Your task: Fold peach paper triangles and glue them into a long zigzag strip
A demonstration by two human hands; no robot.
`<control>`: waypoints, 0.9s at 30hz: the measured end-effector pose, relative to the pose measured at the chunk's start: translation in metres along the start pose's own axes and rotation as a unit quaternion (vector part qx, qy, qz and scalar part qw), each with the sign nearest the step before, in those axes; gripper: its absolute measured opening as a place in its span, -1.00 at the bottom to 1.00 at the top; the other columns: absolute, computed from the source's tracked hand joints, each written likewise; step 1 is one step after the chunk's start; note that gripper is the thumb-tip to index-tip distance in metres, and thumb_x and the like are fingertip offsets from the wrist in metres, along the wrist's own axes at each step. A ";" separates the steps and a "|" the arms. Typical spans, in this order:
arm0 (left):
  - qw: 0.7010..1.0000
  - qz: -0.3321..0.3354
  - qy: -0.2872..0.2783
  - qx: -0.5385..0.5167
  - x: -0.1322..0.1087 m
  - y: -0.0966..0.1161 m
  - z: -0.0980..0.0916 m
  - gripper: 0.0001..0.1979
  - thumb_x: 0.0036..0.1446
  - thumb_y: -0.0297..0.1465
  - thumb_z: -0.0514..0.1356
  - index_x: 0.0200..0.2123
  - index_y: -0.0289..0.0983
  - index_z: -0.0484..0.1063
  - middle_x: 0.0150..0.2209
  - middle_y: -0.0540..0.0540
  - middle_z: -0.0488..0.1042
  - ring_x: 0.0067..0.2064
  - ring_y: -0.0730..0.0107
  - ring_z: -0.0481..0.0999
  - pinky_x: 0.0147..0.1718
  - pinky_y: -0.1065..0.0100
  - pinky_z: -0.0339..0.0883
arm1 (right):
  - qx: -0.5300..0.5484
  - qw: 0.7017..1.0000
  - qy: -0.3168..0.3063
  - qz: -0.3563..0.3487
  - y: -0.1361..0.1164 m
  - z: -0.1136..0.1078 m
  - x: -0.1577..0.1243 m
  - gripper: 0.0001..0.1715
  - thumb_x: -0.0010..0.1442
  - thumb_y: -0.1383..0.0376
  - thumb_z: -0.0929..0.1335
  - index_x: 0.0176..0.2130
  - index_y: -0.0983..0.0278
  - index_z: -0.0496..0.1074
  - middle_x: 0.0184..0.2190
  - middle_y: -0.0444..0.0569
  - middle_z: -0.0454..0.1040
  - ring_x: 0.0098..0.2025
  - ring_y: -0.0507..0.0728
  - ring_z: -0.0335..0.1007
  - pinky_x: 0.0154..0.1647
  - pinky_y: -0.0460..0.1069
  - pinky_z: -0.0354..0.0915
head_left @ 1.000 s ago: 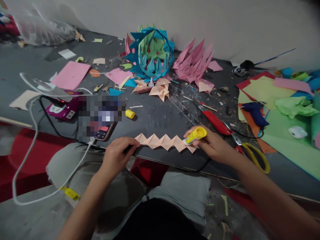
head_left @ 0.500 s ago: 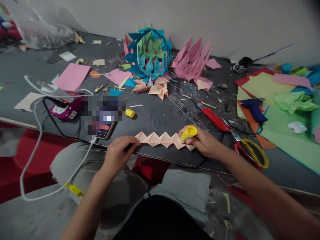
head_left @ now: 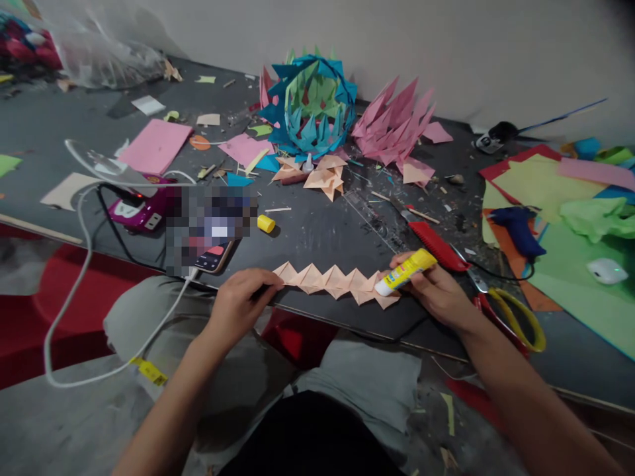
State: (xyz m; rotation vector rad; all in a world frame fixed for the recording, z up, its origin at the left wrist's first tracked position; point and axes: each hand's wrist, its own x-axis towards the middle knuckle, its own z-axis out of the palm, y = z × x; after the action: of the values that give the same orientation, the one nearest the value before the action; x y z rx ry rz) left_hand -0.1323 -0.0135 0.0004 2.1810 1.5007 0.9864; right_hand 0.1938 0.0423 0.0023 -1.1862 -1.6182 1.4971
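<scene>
A strip of folded peach paper [head_left: 337, 283] in a row of diamond shapes lies along the near edge of the table. Its left end is pinched between the thumb and fingers of my left hand [head_left: 247, 297]. My right hand [head_left: 439, 291] is wrapped round a yellow glue stick [head_left: 409, 270], tilted so that its white end meets the paper near the strip's right end. The yellow glue cap [head_left: 266, 224] lies apart on the table, beyond the strip.
Beyond the strip stand a blue-and-green folded-paper ring [head_left: 317, 106] and a pink one [head_left: 394, 125]. A phone [head_left: 215, 256] lies left, by a purple power adapter [head_left: 141, 215]. Scissors [head_left: 516, 317], a red-handled cutter [head_left: 436, 246], a blue glue gun [head_left: 516, 228] and coloured sheets [head_left: 570, 264] lie right.
My right hand has moved right along the strip, and the glue stick now leans over sideways instead of pointing up at me. My left hand keeps its pinch. The view has shifted slightly.
</scene>
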 end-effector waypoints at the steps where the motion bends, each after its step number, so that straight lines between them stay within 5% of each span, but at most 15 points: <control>1: 1.000 0.000 -0.002 0.001 0.000 0.000 0.000 -0.92 0.13 -0.47 0.13 -0.38 -0.25 0.41 -0.37 -0.04 0.53 -0.33 0.42 0.51 -0.31 0.38 0.35 | 0.013 1.000 0.005 0.003 0.002 -0.001 -0.002 -0.55 0.12 -0.06 0.25 -0.11 0.16 0.25 -0.19 0.01 0.40 -0.22 0.14 0.45 -0.23 0.03 0.38; 9: 1.000 0.003 -0.003 -0.001 0.000 0.000 0.000 -0.93 0.14 -0.48 0.13 -0.37 -0.26 0.40 -0.38 -0.03 0.52 -0.33 0.43 0.50 -0.31 0.41 0.33 | 0.010 0.998 0.040 -0.042 -0.009 0.002 -0.004 -0.58 0.21 -0.01 0.18 0.01 0.08 0.18 -0.27 -0.02 0.42 -0.31 0.14 0.49 -0.36 0.04 0.40; 15: 0.998 0.007 -0.043 0.033 -0.003 0.006 -0.003 -0.93 0.16 -0.45 0.11 -0.28 -0.28 0.39 -0.30 -0.08 0.50 -0.24 0.39 0.47 -0.22 0.35 0.31 | -0.110 0.957 0.164 -0.213 -0.024 -0.004 -0.002 -0.69 0.11 0.23 0.34 -0.11 0.13 0.26 -0.25 -0.06 0.39 -0.25 0.13 0.44 -0.26 0.07 0.37; 17: 0.997 0.015 -0.052 0.052 -0.004 0.010 -0.004 -0.89 0.17 -0.42 0.11 -0.24 -0.28 0.38 -0.26 -0.11 0.49 -0.21 0.36 0.45 -0.19 0.30 0.31 | -0.255 0.902 0.197 -0.288 -0.028 -0.011 0.000 -0.63 0.03 0.32 0.39 -0.13 0.15 0.29 -0.22 -0.04 0.39 -0.18 0.15 0.39 -0.17 0.09 0.33; 19: 0.997 0.016 -0.053 0.062 -0.004 0.012 -0.005 -0.88 0.19 -0.41 0.09 -0.21 -0.29 0.37 -0.25 -0.13 0.48 -0.20 0.35 0.45 -0.20 0.29 0.31 | -0.429 0.812 0.187 -0.349 -0.030 -0.019 0.004 -0.64 0.03 0.38 0.37 -0.12 0.18 0.32 -0.22 -0.01 0.40 -0.15 0.17 0.35 -0.10 0.12 0.27; 22: 0.997 0.014 -0.041 0.068 -0.004 0.013 -0.004 -0.88 0.20 -0.43 0.06 -0.21 -0.29 0.36 -0.25 -0.13 0.49 -0.21 0.36 0.45 -0.21 0.30 0.33 | -0.630 0.682 0.144 -0.341 -0.034 -0.027 0.014 -0.65 0.08 0.47 0.28 -0.11 0.23 0.38 -0.22 0.05 0.43 -0.15 0.20 0.31 -0.05 0.17 0.19; 27: 0.995 0.051 -0.029 0.079 -0.002 0.013 -0.003 -0.88 0.19 -0.45 0.07 -0.21 -0.27 0.36 -0.23 -0.12 0.48 -0.20 0.36 0.46 -0.21 0.27 0.36 | -0.748 0.593 0.007 -0.296 -0.052 -0.006 0.047 -0.63 0.11 0.54 0.24 -0.14 0.24 0.43 -0.31 0.01 0.45 -0.21 0.19 0.29 -0.07 0.17 0.12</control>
State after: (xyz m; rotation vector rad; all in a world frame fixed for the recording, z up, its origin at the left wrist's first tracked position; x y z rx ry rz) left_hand -0.1261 -0.0212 0.0094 2.3955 1.5001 0.8541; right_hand 0.1704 0.0902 0.0479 -1.0047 -2.8507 -0.6773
